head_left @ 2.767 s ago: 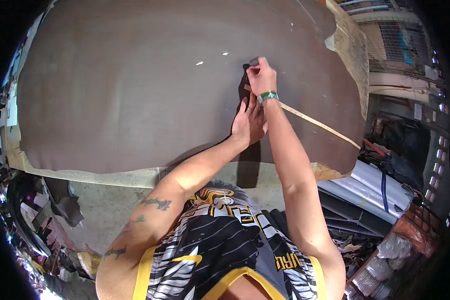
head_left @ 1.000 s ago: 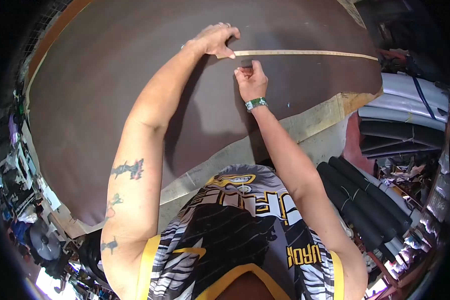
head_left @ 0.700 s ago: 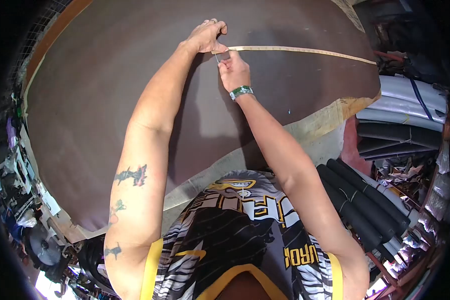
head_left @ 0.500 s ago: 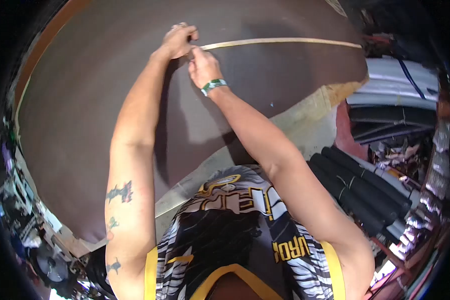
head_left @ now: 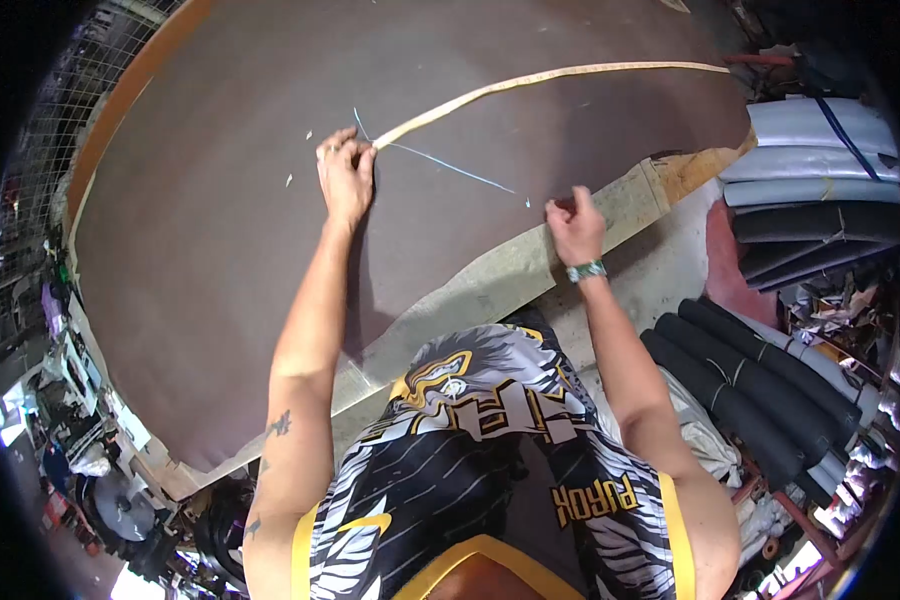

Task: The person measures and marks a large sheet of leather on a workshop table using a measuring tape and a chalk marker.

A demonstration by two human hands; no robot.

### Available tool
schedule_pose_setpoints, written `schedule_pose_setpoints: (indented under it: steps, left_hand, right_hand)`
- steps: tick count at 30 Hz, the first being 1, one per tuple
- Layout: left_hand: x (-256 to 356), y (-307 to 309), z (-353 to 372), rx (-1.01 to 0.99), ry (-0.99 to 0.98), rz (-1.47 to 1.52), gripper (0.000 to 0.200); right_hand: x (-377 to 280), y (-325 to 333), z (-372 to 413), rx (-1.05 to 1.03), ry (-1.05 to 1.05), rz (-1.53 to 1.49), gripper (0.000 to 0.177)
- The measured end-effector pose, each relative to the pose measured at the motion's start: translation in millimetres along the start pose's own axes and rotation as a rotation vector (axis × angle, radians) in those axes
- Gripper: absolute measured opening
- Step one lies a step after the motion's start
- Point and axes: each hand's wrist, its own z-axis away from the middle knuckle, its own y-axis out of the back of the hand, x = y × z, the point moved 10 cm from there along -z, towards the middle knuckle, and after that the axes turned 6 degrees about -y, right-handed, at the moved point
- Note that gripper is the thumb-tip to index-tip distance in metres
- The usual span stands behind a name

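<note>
A large brown sheet [head_left: 220,230] lies flat over a table. My left hand [head_left: 345,178] presses down on the end of a yellowish measuring tape [head_left: 530,82] that runs across the sheet toward the far right edge. A pale chalk line [head_left: 450,166] crosses the sheet from my left hand to near the front edge. My right hand [head_left: 573,225] is at that front edge, fingers pinched around a small dark thing that looks like chalk; it is mostly hidden. A green band sits on that wrist.
The table's pale board edge [head_left: 490,285] shows under the sheet. Rolls of grey and black material [head_left: 770,400] lie on the floor at right. Clutter and a fan [head_left: 100,490] sit at lower left. A wire mesh [head_left: 50,130] stands at far left.
My right hand has drawn away from the tape end toward me, down to the sheet's front edge, leaving a pale line. The left hand still pins the tape end.
</note>
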Motion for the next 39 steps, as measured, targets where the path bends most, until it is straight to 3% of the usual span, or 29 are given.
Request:
schedule_pose_setpoints:
  steps: [2, 5, 8, 10, 13, 14, 16, 17, 18, 19, 20, 22, 23, 24, 28, 29, 31, 32, 33, 34, 35, 39]
  left_hand:
    - [19, 12, 38, 0.02, 0.019, -0.066, 0.008]
    - [53, 28, 105, -0.003, 0.092, -0.198, 0.007]
    - [58, 42, 160, 0.041, 0.203, -0.228, 0.009]
    - [57, 51, 172, 0.142, 0.285, -0.155, 0.012]
    - [67, 51, 165, 0.072, 0.24, -0.189, 0.01]
    - [64, 53, 163, 0.045, 0.246, -0.225, 0.011]
    - [58, 55, 162, -0.031, 0.357, -0.279, 0.013]
    - [57, 58, 161, -0.004, 0.365, -0.278, 0.013]
    - [52, 55, 163, -0.007, 0.362, -0.31, 0.011]
    - [59, 59, 163, 0.011, 0.34, -0.27, 0.01]
    - [56, 57, 168, 0.046, 0.315, -0.219, 0.01]
    - [54, 58, 171, 0.034, 0.371, -0.123, 0.012]
    - [56, 58, 172, 0.049, 0.349, -0.125, 0.012]
    - [57, 58, 168, 0.063, 0.332, -0.124, 0.012]
    - [61, 59, 178, -0.081, 0.258, -0.115, 0.013]
    - [77, 71, 186, -0.013, 0.202, -0.093, 0.013]
    - [95, 82, 192, -0.053, 0.202, 0.041, 0.011]
    - [89, 82, 203, -0.114, 0.371, 0.001, 0.01]
    - [84, 85, 211, -0.21, 0.604, 0.205, 0.012]
    - [84, 90, 218, -0.137, 0.426, 0.218, 0.012]
    - [89, 107, 217, -0.144, 0.449, 0.192, 0.01]
    - [48, 123, 261, 0.023, 0.737, 0.536, 0.012]
  right_hand:
    - [48, 4, -1, -0.015, -0.112, -0.411, 0.018]
    - [59, 5, 12, -0.138, -0.375, -0.801, 0.021]
    - [56, -25, 24, -0.512, -0.524, -1.147, 0.025]
    - [42, -42, 33, -0.638, -0.584, -1.213, 0.018]
    - [17, -73, 50, -0.831, -0.82, -1.211, 0.022]
    - [9, -79, 51, -0.878, -0.793, -1.089, 0.02]
    - [-23, -88, 35, -0.81, -0.381, -0.68, 0.016]
    - [-31, -104, 29, -0.888, -0.189, -0.584, 0.017]
    - [-41, -115, 24, -0.836, -0.061, -0.467, 0.014]
    - [-64, -113, 23, -0.657, 0.301, -0.356, 0.021]
    - [-78, -123, 29, -0.704, 0.359, -0.424, 0.028]
    - [-118, -129, 45, -0.728, 0.676, -0.029, 0.029]
    - [-129, -137, 52, -0.802, 0.622, 0.011, 0.032]
    - [-140, -144, 54, -0.771, 0.766, 0.037, 0.035]
    - [-151, -178, 90, -0.9, 0.863, 0.109, 0.044]
    - [-159, -179, 107, -0.931, 0.89, 0.099, 0.044]
    - [-175, -163, 130, -0.86, 1.085, 0.014, 0.043]
    - [-182, -162, 138, -0.944, 0.951, 0.119, 0.041]
    - [-193, -151, 145, -0.885, 1.01, 0.07, 0.037]
    - [-193, -149, 151, -0.931, 0.939, 0.077, 0.038]
    - [-190, -155, 156, -0.973, 0.901, 0.094, 0.037]
    - [-176, -178, 174, -1.142, 0.614, 0.005, 0.031]
